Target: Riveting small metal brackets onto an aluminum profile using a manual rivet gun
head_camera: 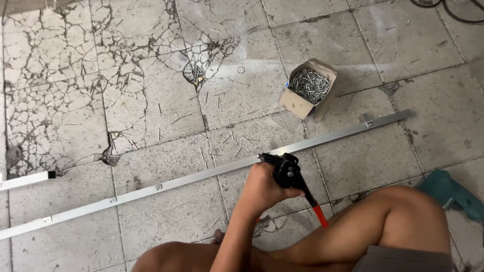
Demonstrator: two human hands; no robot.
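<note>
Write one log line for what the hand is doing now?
right hand: gripping riveter | nose on metal rail | box of rivets beyond rail | drill on floor | left hand: unseen

Worksite, cracked floor tiles, rivet box

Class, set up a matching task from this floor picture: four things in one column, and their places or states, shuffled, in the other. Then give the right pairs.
Things
1. cardboard box
2. rivet tool
3. long metal strip
4. teal power drill

Places or states
A. lies slantwise across the floor tiles
B. open, full of small metal fasteners
C. at the right edge, beside the knee
D. gripped by a hand, nose on the strip

Pairs: 1-B, 2-D, 3-A, 4-C
</note>
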